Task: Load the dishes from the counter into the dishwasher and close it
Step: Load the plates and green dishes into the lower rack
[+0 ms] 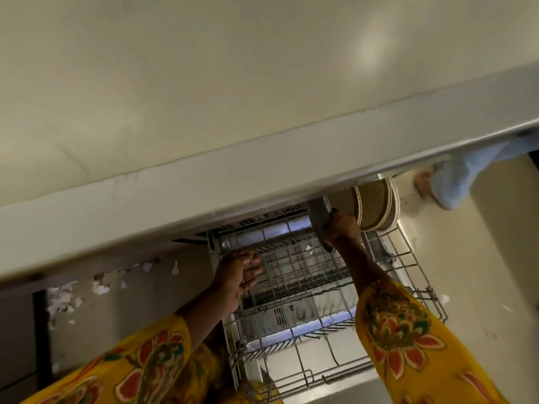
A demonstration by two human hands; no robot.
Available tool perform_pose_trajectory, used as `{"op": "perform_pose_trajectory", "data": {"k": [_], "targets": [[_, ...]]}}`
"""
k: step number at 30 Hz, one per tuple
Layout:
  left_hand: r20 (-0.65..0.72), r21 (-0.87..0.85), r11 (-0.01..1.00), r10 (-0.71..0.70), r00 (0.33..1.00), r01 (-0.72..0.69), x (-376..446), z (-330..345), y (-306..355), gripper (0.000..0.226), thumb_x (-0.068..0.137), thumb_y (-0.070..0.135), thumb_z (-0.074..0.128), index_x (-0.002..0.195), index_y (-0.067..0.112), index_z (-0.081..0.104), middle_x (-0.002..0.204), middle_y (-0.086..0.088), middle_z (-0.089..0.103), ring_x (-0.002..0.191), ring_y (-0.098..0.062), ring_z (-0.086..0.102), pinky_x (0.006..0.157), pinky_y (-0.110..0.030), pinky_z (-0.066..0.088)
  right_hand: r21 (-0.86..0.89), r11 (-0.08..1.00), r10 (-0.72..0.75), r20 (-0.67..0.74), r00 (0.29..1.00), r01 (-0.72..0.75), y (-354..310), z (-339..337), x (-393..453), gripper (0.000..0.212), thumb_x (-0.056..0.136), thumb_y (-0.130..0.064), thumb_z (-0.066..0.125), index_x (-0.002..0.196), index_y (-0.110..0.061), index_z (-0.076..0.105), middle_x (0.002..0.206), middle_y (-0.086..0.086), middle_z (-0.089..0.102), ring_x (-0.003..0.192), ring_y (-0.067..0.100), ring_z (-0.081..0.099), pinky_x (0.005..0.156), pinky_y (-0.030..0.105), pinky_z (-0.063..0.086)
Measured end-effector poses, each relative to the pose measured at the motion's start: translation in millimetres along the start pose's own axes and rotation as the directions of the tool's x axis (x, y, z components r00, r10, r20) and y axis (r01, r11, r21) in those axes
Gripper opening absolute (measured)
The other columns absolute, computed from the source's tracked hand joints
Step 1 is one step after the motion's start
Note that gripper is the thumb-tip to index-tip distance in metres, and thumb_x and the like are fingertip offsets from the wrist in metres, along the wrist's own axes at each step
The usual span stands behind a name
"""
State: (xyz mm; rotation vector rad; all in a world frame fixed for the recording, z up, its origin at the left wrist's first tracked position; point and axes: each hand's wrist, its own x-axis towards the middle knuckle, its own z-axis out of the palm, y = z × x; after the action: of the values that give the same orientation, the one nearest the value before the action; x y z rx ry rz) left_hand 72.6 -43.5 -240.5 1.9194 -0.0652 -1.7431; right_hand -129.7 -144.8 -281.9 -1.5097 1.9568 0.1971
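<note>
The pale surface (204, 83) fills the upper half of the view, and no dishes show on the part that is in sight. Below its front edge the dishwasher (408, 237) stands open, with a wire rack (294, 272) pulled out over the lowered door (294, 313), whose detergent cup shows through the wires. Most of the rack looks bare.

At the far right corner of the rack two brown plates with pale rims (376, 208) already stand on edge, side by side, partly tucked under the edge of the surface. Just beside them, to their left, a grey plate (319, 217) is held upright over the rack. The right hand (341, 228) grips this plate, its fingers clamped round the near rim. Whether the plate has settled between the wires cannot be told.

The left hand (237, 275) rests at the near left side of the rack, fingers loosely apart and slightly bent, holding nothing; it may be steadying the rack.

A second person's foot and pale trouser leg (455, 182) show on the floor at the far right.

Judging from this, loading is under way: two plates are placed, a third is going in. What remains is to seat it, bring any dishes that lie out of view, push the rack in and shut the door.
</note>
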Motion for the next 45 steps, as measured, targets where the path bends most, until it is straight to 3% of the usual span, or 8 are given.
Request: {"op": "perform_pose_trajectory", "data": {"k": [12,16,20,25,29,35,42,45], "targets": [[-0.017,0.02,1.0,-0.021,1.0,0.021,14.0,-28.9,-20.3,0.021,0.099,0.014,0.042,0.111,0.013,0.059,0.107,-0.006,0.065,0.091,-0.019,0.063,0.077,-0.029,0.047,0.073,0.997,-0.013,0.008,1.0,0.012,8.1,32.8,26.5,0.028,0.092,-0.018,0.053,0.118,-0.006,0.056,0.107,0.016,0.067,0.096,0.03,0.064,0.074,0.03,0.048],[-0.027,0.029,0.999,-0.025,0.999,0.026,11.6,-36.2,-19.8,0.023,0.099,0.015,0.041,0.114,0.012,0.059,0.106,-0.005,0.064,0.09,-0.018,0.062,0.073,-0.028,0.046,0.137,0.99,-0.036,-0.013,0.999,0.038,7.1,31.4,22.8,0.072,0.091,-0.018,0.057,0.15,-0.021,0.016,0.113,0.018,0.064,0.103,0.034,0.062,0.091,0.043,0.05],[-0.035,0.021,1.0,-0.022,0.999,0.023,6.3,-37.8,-17.5,0.024,0.099,0.014,0.041,0.116,0.01,0.058,0.108,-0.006,0.064,0.092,-0.02,0.061,0.072,-0.029,0.046,0.16,0.986,-0.05,-0.009,0.999,0.051,5.3,25.7,10.6,0.09,0.089,-0.022,0.061,0.151,-0.024,-0.005,0.132,0.019,0.052,0.113,0.039,0.055,0.098,0.049,0.044],[-0.027,0.003,1.0,-0.015,1.0,0.015,-7.2,-34.6,-14.0,0.019,0.099,0.013,0.043,0.108,0.012,0.059,0.106,-0.007,0.064,0.088,-0.02,0.062,0.074,-0.028,0.046,0.1,0.992,-0.087,0.077,0.993,0.079,5.2,19.5,-9.1,0.082,0.093,-0.019,0.055,0.151,-0.018,-0.003,0.157,0.014,0.014,0.135,0.038,0.034,0.107,0.046,0.034],[-0.011,0.02,1.0,0.002,1.0,-0.002,-23.3,-31.9,-10.9,0.017,0.098,0.014,0.044,0.108,0.012,0.058,0.108,-0.007,0.064,0.092,-0.022,0.062,0.077,-0.028,0.046,0.085,0.995,-0.051,0.07,0.996,0.045,3.3,18.4,-42.2,0.076,0.093,-0.012,0.047,0.151,-0.021,-0.001,0.158,0.011,0.011,0.133,0.039,0.037,0.107,0.049,0.037],[0.003,0.039,0.997,0.064,0.998,-0.064,-54.1,-28.3,1.0,0.016,0.099,0.012,0.044,0.09,0.017,0.056,0.087,-0.001,0.062,0.072,-0.013,0.059,0.056,-0.021,0.043,0.102,0.994,-0.057,0.081,0.995,0.048,-2.9,12.8,-103.4,0.076,0.091,-0.01,0.05,0.152,-0.016,0.004,0.158,0.008,0.009,0.139,0.031,0.029,0.11,0.036,0.031],[0.034,0.015,0.994,0.108,0.994,-0.108,-101.5,-39.5,0.1,0.014,0.098,0.014,0.046,0.104,0.013,0.058,0.098,-0.004,0.063,0.081,-0.014,0.059,0.067,-0.025,0.044,0.07,0.993,-0.108,0.153,0.982,0.098,-20.7,10.0,-174.8,0.078,0.092,-0.02,0.051,0.151,-0.022,0.0,0.159,0.003,0.004,0.141,0.03,0.026,0.112,0.04,0.033],[0.03,-0.019,0.993,0.118,0.993,-0.117,-123.8,-50.3,-1.4,0.014,0.098,0.012,0.046,0.094,0.017,0.059,0.094,-0.002,0.063,0.079,-0.013,0.058,0.067,-0.025,0.045,0.039,0.985,-0.17,0.147,0.974,0.166,-32.0,7.8,-207.2,0.076,0.092,-0.022,0.051,0.152,-0.018,0.004,0.159,0.006,0.009,0.142,0.028,0.025,0.111,0.035,0.032]]}}
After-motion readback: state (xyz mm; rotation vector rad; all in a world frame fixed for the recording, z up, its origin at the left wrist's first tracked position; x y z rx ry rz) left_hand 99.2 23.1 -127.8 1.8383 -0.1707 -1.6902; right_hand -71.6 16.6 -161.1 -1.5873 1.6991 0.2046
